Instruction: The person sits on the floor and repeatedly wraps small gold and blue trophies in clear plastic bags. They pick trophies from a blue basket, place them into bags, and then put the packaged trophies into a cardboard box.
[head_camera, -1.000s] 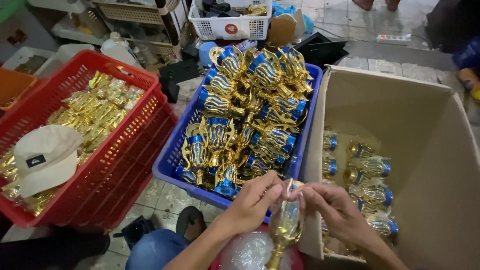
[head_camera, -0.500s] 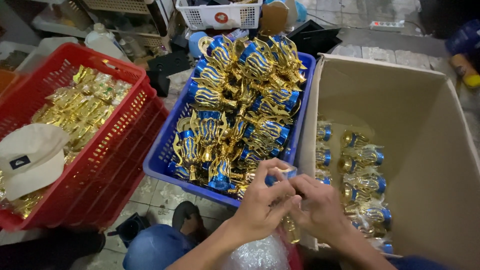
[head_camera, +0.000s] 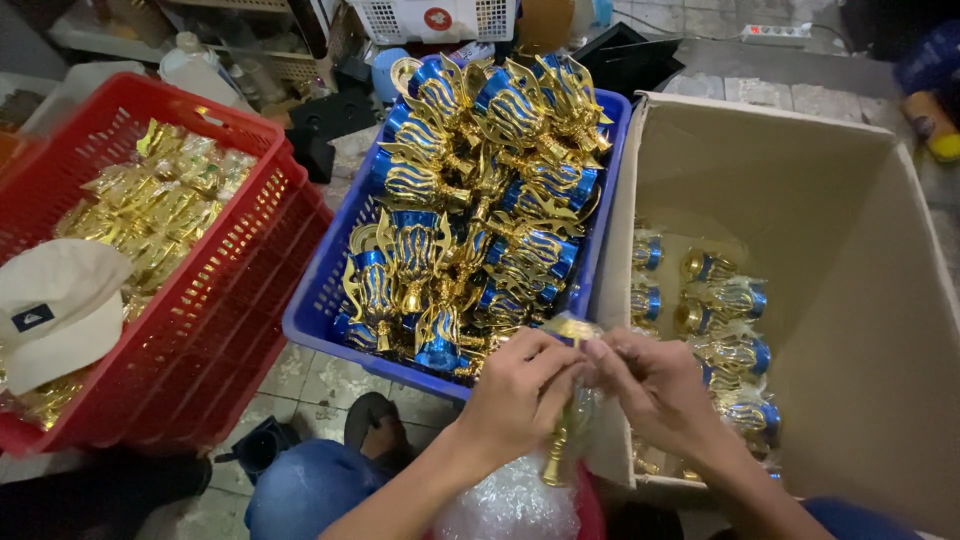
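My left hand (head_camera: 520, 392) and my right hand (head_camera: 655, 385) meet over a gold trophy cup (head_camera: 560, 452) in clear plastic wrap. Both hands pinch the wrap at the cup's top, and the gold stem hangs down between them. The cup sits just in front of the blue crate (head_camera: 318, 302), near the front left corner of the cardboard box (head_camera: 850, 260). A bundle of clear plastic bags (head_camera: 512, 505) lies below my hands.
The blue crate is heaped with gold and blue trophy cups (head_camera: 480, 190). The cardboard box holds several wrapped cups (head_camera: 725, 330). A red basket (head_camera: 215, 290) at left holds gold parts (head_camera: 160, 200) and a white cap (head_camera: 55, 310). My knee in blue denim (head_camera: 310, 485) is below.
The cup has been lowered from upright in front of me into my closed fingers. My hands have drawn together over its top. The view has shifted slightly down.
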